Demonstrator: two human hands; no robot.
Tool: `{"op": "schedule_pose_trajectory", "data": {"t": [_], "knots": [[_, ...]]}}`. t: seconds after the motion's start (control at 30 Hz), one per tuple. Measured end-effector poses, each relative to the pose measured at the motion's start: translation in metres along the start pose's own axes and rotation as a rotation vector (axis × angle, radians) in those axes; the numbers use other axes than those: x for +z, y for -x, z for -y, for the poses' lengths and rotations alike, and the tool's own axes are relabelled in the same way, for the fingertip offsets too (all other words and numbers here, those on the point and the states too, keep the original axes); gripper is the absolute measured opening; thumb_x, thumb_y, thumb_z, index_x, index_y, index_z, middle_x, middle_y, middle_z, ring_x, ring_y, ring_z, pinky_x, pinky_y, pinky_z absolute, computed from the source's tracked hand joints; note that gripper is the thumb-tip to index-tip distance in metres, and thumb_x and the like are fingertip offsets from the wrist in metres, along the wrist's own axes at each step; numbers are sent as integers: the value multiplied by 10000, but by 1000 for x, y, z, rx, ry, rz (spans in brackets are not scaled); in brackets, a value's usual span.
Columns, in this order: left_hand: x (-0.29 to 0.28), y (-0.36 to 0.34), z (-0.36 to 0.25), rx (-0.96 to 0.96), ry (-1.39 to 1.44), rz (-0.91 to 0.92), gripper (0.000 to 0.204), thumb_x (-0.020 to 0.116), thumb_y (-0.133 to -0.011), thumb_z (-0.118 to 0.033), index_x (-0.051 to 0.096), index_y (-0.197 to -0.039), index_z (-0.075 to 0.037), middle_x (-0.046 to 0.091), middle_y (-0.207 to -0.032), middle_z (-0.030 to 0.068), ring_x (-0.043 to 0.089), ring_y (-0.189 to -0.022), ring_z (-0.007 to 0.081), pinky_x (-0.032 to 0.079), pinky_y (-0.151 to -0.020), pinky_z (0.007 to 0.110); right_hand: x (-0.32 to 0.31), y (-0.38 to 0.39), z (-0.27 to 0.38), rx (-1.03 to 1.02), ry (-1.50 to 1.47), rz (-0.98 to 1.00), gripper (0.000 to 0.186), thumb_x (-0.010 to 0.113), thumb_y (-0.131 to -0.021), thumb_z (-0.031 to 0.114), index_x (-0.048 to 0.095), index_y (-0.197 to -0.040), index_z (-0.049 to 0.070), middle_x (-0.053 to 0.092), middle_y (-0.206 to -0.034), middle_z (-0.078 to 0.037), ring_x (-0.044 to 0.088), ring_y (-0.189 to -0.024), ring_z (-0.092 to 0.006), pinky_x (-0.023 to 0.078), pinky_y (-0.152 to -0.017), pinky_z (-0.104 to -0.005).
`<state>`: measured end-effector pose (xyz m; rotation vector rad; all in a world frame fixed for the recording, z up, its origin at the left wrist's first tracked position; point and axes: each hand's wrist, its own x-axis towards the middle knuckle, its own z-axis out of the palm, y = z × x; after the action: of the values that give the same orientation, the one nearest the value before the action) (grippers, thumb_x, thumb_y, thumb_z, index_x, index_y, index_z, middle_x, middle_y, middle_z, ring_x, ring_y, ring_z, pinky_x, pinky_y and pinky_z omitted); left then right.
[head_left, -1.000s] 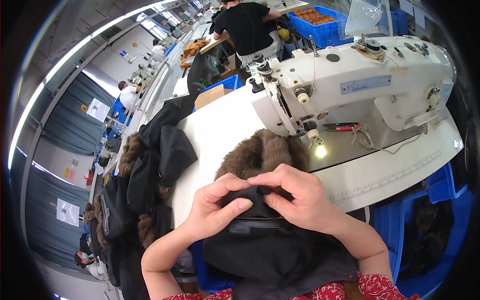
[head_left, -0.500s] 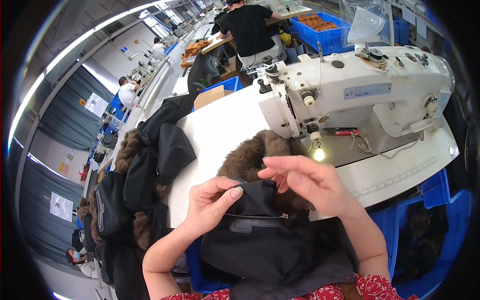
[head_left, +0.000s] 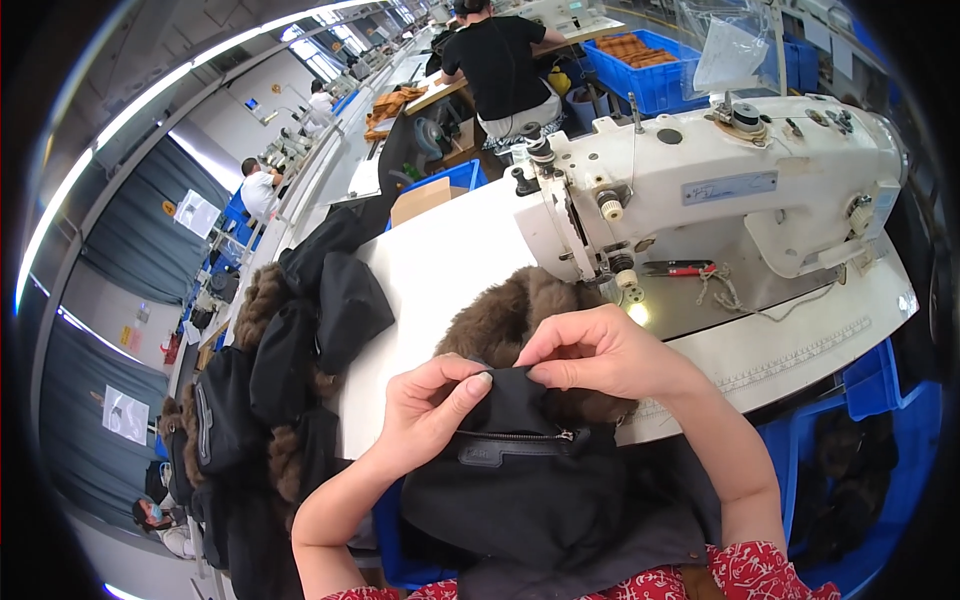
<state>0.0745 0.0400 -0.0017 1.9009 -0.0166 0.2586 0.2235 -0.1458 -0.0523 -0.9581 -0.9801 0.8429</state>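
The right hand (head_left: pixel 618 350) has come down; its fingers (head_left: pixel 568 374), parted earlier, now pinch the black cloth (head_left: pixel 510 402).

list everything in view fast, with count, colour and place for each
soft cloth piece with metal zipper: 1, black, lower centre
fluffy looped fur: 1, brown, centre
flat smooth tabletop: 1, white, centre to right
long-armed sewing machine: 1, white, right
slim hand tool: 1, red and black, under the machine's arm
knotted cord: 1, off-white, beside the tool
heaped cloth pieces with fur: several, black and brown, left
plastic bins: several, blue, beyond and below the tabletop
cardboard box: 1, brown, beyond the tabletop
co-workers: at least 4, black or pale tops, background
hanging curtains: at least 2, grey-blue, far left
patterned sleeves: 2, red and white, bottom edge
left hand: 1, bare, pinching cloth
right hand: 1, bare, pinching cloth
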Motion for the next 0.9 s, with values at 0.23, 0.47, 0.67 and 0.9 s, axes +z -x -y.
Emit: {"op": "schedule_pose_trajectory", "data": {"t": [0.23,0.47,0.67,0.9], "knots": [[5,-3,-2,20,-71,-16,100,636,-949,-58,669,-1005,18,663,-899,12,565,-802,46,459,-710,191,25,-6,-5,-649,971,-450,199,701,-775,11,676,-956,91,630,-840,-18,662,-747,-203,533,-604,-301],[3,-7,-5,119,-154,36,163,737,-855,-36,667,-992,19,661,-914,39,597,-815,79,483,-732,218,37,-5,-8,-657,532,-453,145,697,-803,-38,681,-922,44,624,-861,-44,647,-722,-148,521,-614,-269],[1,-18,-24,103,-112,97,240,793,-794,-36,678,-998,14,660,-949,59,607,-834,100,485,-729,239,34,-4,18,-327,245,-293,127,696,-809,-32,681,-913,41,616,-950,-15,574,-736,-63,457,-624,-212],[-5,-10,-49,166,-238,153,305,861,-696,-28,702,-953,7,693,-874,60,632,-785,114,496,-702,251,33,-8,50,-120,198,-45,137,697,-812,-4,641,-931,35,597,-925,19,543,-752,-45,447,-650,-210]]}}
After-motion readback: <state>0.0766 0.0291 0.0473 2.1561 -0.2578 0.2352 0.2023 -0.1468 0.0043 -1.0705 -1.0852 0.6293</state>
